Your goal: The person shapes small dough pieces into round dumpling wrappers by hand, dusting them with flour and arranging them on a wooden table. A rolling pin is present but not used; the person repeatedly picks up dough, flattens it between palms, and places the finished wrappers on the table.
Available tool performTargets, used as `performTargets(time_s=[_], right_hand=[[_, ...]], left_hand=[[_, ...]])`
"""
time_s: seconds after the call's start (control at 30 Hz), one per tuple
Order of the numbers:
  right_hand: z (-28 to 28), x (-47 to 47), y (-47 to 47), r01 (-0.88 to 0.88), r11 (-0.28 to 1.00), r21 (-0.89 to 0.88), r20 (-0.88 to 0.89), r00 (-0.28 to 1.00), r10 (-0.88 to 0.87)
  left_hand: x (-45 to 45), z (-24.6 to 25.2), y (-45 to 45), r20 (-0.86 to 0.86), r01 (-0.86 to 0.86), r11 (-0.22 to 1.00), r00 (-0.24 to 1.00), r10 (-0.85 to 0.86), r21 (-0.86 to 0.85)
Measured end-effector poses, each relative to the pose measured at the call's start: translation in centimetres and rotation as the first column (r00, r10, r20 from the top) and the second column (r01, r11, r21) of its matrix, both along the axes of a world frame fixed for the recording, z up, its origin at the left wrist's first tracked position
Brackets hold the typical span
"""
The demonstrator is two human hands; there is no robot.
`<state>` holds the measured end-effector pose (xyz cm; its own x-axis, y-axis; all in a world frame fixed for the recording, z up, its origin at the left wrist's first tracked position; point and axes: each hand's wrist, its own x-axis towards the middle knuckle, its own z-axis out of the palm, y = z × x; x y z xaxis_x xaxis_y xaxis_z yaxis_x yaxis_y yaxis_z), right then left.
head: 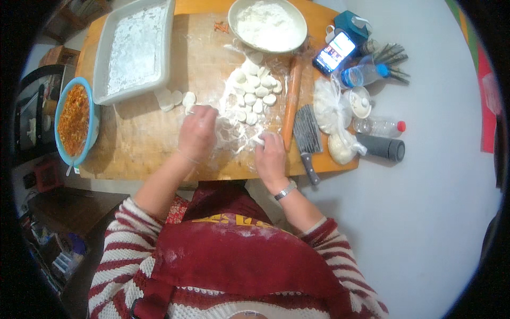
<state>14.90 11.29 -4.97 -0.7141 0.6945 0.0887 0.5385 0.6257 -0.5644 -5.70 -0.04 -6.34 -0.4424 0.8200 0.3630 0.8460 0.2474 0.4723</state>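
My left hand (198,129) is over the wooden board left of centre, its fingertips at a white dough round beside a short row of flattened dough rounds (176,97); whether it grips one is hidden. My right hand (271,151) has its fingers curled on a small white dough piece (259,140) near the board's front. Between and beyond my hands, a cluster of floured dough pieces (250,99) lies in scattered flour. A wooden rolling pin (293,99) lies right of the cluster, and a cleaver (307,129) with a dark handle rests beside it.
A white plastic tray (167,48) dusted with flour stands back left, a blue basin (94,119) of orange-brown filling at far left. A bowl of flour (267,26) is at the back. A lit phone (335,52), plastic bottles (376,126), knotted bags (328,107) and a dark flask (380,147) crowd the right.
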Motion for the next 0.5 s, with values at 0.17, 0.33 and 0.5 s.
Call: performTargets(time_s=[0.17,0.33,0.5], right_hand=[[0.5,2.0,-1.3,0.114,0.908,-0.402,0.006,0.993,-0.122],[-0.1,2.5,-1.2,0.028,0.975,-0.222,0.149,0.989,0.006],[-1.1,-0.2,-1.8,-0.109,0.985,0.136,0.231,0.97,0.075]], left_hand=[[0.5,-0.2,-7.3,0.385,-0.302,0.953,0.877,0.286,-0.02],[-0.5,-2.5,-12.4,0.541,-0.269,0.919,0.746,0.388,-0.288],[-0.7,-3.5,-9.9,0.062,-0.272,0.943,0.955,0.288,-0.19]])
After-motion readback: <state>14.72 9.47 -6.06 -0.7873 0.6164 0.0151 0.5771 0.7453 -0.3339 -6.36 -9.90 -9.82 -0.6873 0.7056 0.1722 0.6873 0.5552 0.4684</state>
